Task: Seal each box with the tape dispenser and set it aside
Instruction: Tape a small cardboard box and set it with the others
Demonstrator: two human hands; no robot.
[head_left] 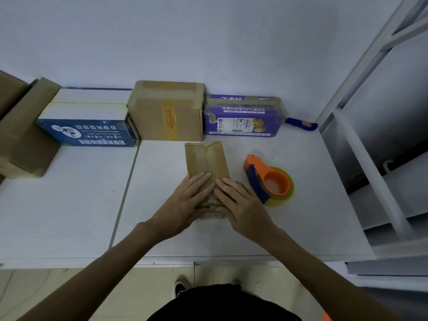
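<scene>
Far left of the small box (206, 163), a brown carton (20, 126) is cut off by the picture's edge. Nearer, left and behind the small box, lies a glossy blue box (85, 126) with upside-down print too blurred to read. Directly behind the small box stands a taller cardboard box (166, 112) with yellowish tape. The left hand (185, 200) lies flat on the small box's near end, fingers straight, gripping nothing. The small box is flat brown cardboard on the white table (69, 205), shiny tape along its top and its near end hidden under both hands. The right hand (240, 205) presses beside the left, fingers likewise straight. Behind and right sits a torn purple box (243, 117). Just right of the small box lies the orange and blue plastic tape dispenser (266, 179), untouched. Farther right is a blue cutter (301, 123), then a pale metal frame (370, 158).
</scene>
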